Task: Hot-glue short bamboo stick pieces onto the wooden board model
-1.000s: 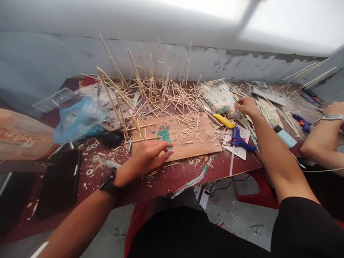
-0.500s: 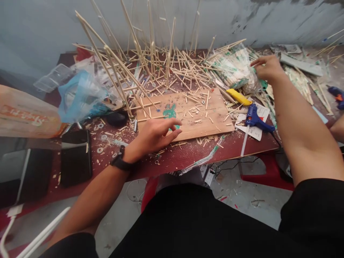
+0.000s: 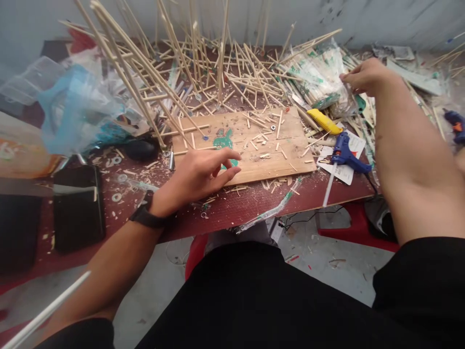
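Observation:
My left hand (image 3: 205, 173), with a black watch on the wrist, hovers at or rests on the front left of a wooden board (image 3: 261, 167). Its thumb and forefinger are apart and hold nothing. Under it, a green rabbit shape (image 3: 223, 141) on the board is partly covered. At the back right, my right hand (image 3: 368, 77) has its fingers bent on the edge of a clear plastic bag (image 3: 323, 80) full of wooden sticks. The fingertips press together on the plastic, partly hidden.
A blue glue gun (image 3: 345, 154) lies on a white card, beside a yellow-handled cutter (image 3: 323, 121). Upright sticks (image 3: 127, 63) and a stick pile (image 3: 250, 72) fill the back. A black phone (image 3: 78, 208) lies left. Another person's arm (image 3: 461, 167) shows at the right edge.
The view has shifted, so the board and tabletop sit slightly left and higher. My right hand stays at the bag, its fingers drawn closer together. My left hand keeps its pose.

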The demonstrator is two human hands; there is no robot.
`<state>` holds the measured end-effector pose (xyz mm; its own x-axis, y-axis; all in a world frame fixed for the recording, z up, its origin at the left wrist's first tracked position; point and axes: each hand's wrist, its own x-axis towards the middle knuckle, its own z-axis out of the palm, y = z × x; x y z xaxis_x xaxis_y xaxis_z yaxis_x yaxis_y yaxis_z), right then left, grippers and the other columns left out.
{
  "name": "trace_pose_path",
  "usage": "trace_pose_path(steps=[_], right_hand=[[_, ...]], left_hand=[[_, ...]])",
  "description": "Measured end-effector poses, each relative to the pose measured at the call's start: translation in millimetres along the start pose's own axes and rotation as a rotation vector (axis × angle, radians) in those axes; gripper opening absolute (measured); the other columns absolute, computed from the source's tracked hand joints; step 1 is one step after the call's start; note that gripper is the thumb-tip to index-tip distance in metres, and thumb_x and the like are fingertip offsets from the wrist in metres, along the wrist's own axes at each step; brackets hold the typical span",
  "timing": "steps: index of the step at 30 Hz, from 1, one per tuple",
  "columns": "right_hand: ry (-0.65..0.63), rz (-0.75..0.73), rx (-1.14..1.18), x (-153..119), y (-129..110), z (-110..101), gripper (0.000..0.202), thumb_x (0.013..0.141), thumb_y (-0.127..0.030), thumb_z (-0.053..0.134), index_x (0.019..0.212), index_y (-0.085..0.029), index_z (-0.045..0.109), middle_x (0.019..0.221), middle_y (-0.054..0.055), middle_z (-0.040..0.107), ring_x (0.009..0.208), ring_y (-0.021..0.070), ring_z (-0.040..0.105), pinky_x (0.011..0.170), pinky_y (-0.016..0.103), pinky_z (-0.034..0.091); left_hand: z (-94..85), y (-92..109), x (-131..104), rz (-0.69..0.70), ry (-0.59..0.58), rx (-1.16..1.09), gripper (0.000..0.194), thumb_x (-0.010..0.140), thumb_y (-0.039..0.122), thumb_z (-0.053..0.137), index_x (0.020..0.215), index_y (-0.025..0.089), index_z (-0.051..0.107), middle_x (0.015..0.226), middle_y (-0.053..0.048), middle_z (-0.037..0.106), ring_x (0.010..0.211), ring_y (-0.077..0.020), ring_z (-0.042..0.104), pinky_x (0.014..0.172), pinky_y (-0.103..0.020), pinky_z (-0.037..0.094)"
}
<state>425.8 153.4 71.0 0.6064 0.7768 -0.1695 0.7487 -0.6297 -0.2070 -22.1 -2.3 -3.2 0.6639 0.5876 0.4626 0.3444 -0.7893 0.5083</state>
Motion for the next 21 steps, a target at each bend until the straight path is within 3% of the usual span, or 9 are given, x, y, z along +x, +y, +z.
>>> trace_pose_path(steps=[4, 11, 16, 19, 21], right_hand=[[-0.044, 0.033, -0.026, 12.9, -1.4, 3.2, 0.042, 0.109, -0.036, 0.066, 0.145, -0.015, 0.061, 0.144, 0.014, 0.066, 0.119, 0.0228, 0.069, 0.104, 0.052, 0.060], [-0.015, 0.007, -0.107, 23.6, 3.9, 8.6, 0.039, 0.112, -0.037, 0.060, 0.143, -0.014, 0.063, 0.142, 0.013, 0.067, 0.121, 0.0238, 0.069, 0.104, 0.050, 0.060], [0.114, -0.095, -0.112, 28.2, 10.3, 15.4, 0.038, 0.111, -0.034, 0.062, 0.143, -0.015, 0.064, 0.144, 0.014, 0.066, 0.126, 0.0247, 0.069, 0.107, 0.051, 0.059], [0.193, -0.192, -0.082, 33.0, 13.1, 19.5, 0.024, 0.106, -0.020, 0.066, 0.121, -0.002, 0.069, 0.147, 0.025, 0.065, 0.132, 0.0224, 0.066, 0.110, 0.042, 0.050], [0.236, -0.250, -0.055, 37.4, 16.1, 21.0, 0.014, 0.100, -0.014, 0.068, 0.093, -0.002, 0.068, 0.133, 0.031, 0.070, 0.118, 0.0203, 0.073, 0.101, 0.040, 0.050]], left_hand=[[-1.0, 1.5, 0.2, -0.024, -0.017, -0.004, 0.013, 0.106, 0.029, 0.063, 0.109, 0.020, 0.071, 0.079, 0.001, 0.077, 0.056, -0.0103, 0.062, 0.059, -0.024, 0.045], [0.0, 0.5, -0.6, -0.018, -0.002, -0.004, 0.012, 0.106, 0.030, 0.064, 0.111, 0.021, 0.070, 0.082, 0.001, 0.079, 0.054, -0.0099, 0.060, 0.057, -0.024, 0.044], [0.3, 0.3, -0.4, 0.000, 0.001, 0.005, 0.013, 0.107, 0.031, 0.063, 0.111, 0.021, 0.070, 0.081, 0.001, 0.078, 0.053, -0.0093, 0.059, 0.058, -0.024, 0.044], [0.0, 0.4, -0.7, 0.009, 0.002, 0.013, 0.011, 0.107, 0.029, 0.064, 0.112, 0.020, 0.070, 0.083, 0.001, 0.078, 0.053, -0.0090, 0.058, 0.058, -0.024, 0.044], [-0.3, -0.1, -0.8, 0.003, -0.005, 0.015, 0.012, 0.106, 0.028, 0.064, 0.113, 0.020, 0.070, 0.083, 0.001, 0.078, 0.054, -0.0093, 0.059, 0.058, -0.024, 0.044]])
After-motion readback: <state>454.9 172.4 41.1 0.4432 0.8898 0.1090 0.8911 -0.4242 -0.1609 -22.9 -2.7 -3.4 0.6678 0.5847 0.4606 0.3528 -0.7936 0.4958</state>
